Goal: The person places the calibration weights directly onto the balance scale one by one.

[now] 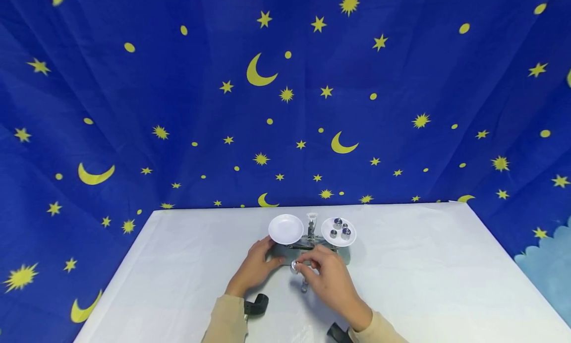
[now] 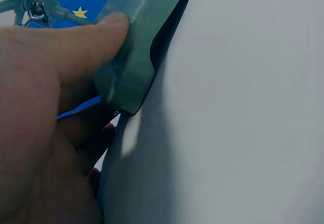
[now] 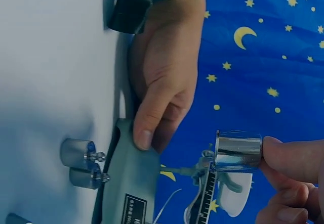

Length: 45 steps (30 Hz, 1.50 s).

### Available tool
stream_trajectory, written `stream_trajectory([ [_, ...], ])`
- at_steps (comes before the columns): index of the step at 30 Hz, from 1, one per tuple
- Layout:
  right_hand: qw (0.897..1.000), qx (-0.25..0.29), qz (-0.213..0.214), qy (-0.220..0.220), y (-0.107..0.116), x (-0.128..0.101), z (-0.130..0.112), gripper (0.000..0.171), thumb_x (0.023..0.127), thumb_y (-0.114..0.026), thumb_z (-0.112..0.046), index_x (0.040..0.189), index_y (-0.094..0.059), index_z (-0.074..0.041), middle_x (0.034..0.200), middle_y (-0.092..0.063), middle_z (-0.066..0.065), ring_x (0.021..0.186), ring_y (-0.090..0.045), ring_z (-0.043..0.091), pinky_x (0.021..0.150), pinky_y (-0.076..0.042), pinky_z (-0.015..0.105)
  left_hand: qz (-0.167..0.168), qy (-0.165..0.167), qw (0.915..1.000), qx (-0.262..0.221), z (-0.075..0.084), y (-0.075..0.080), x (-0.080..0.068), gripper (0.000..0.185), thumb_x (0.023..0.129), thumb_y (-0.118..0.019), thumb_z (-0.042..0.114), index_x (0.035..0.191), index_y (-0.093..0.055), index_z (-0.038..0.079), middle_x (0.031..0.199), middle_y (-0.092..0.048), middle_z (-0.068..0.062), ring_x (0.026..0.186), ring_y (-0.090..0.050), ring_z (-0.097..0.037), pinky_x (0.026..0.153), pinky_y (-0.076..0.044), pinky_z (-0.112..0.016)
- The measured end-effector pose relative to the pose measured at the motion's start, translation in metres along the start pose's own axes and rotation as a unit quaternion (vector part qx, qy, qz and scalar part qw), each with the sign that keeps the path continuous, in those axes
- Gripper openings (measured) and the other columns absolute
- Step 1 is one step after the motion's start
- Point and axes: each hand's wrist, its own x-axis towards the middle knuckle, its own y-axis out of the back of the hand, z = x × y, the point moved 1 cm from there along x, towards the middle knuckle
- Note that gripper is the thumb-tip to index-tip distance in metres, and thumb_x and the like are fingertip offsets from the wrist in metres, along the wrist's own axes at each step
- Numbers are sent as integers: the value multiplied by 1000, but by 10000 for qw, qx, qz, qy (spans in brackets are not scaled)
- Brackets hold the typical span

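Note:
A grey-green balance scale (image 1: 285,256) stands on the table with two white pans. My left hand (image 1: 255,267) grips the left end of its base, thumb (image 2: 96,44) on the upper face and fingers around the side. My right hand (image 1: 331,278) pinches a shiny metal cylinder weight (image 3: 238,151) between thumb and fingertips. It is raised in front of the base, near the middle. Several knobbed weights (image 1: 346,233) stand on the right pan (image 1: 330,238). The left pan (image 1: 286,229) holds nothing.
Two metal weights (image 3: 76,153) stand close together on the white table (image 1: 424,273) in front of the base, partly covered by my right hand in the head view. A blue cloth (image 1: 303,110) with yellow moons and stars hangs behind the table and along its sides.

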Motion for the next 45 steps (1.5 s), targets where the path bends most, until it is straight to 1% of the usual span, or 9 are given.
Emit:
stream_trajectory([
  [6,9999,14,112,-37,1,5,-3,14,80,-84,-10,85,-78,-22,67,-43,-17,61,-40,1,51,-35,19,26,-41,10000,5,-1,0,0,62,94,-71,26,146,-49,1,153,-46,-17,143,-39,-36,122,-19,-58],
  [12,9996,-86,237,-89,1,9,-3,14,79,-85,-11,84,-78,-20,65,-43,-17,61,-41,2,51,-35,19,-44,69,10000,-4,-2,-1,0,63,94,-71,27,148,-48,3,154,-45,-15,144,-38,-34,122,-18,-57],
  [19,9991,-90,413,-14,2,15,-7,13,79,-85,-8,83,-78,-19,66,-42,-15,61,-41,2,51,-35,20,-14,-57,10000,-1,-4,-1,0,61,93,-71,25,145,-50,0,152,-47,-17,143,-39,-36,121,-19,-59],
  [25,9989,-72,470,-3,4,20,-10,11,79,-85,-10,84,-78,-17,65,-41,-14,60,-40,3,52,-35,21,-78,65,9999,25,-3,-1,-1,63,94,-70,27,148,-48,2,154,-45,-15,145,-37,-33,123,-18,-56],
  [31,9979,-15,637,127,5,26,-12,12,78,-86,-9,84,-79,-15,65,-41,-13,59,-39,4,51,-34,20,-74,15,10000,24,-1,0,-1,64,94,-70,26,148,-47,1,154,-44,-15,145,-37,-33,122,-18,-57],
  [34,9973,25,706,193,6,28,-13,11,78,-86,-8,85,-79,-14,65,-41,-13,59,-39,4,50,-34,20,-94,63,9999,16,-1,0,0,64,95,-70,27,148,-47,1,155,-44,-14,145,-37,-31,123,-18,-56],
  [36,9969,26,745,237,7,30,-14,11,78,-86,-9,85,-79,-13,66,-41,-13,59,-40,3,51,-35,20,-108,115,9999,10,0,0,0,64,95,-69,27,149,-46,2,155,-43,-13,145,-36,-31,123,-17,-55],
  [40,9960,-21,829,318,7,33,-17,10,79,-86,-10,86,-79,-13,65,-41,-12,59,-39,4,53,-34,22,-109,101,9999,25,0,0,0,64,95,-69,28,149,-46,2,156,-43,-14,145,-36,-31,123,-17,-55],
  [45,9960,-12,850,265,5,37,-19,10,80,-85,-12,87,-79,-13,66,-41,-11,58,-39,4,57,-34,24,-89,71,9999,26,1,1,0,65,95,-70,27,150,-45,3,156,-42,-12,146,-36,-31,123,-17,-56],
])
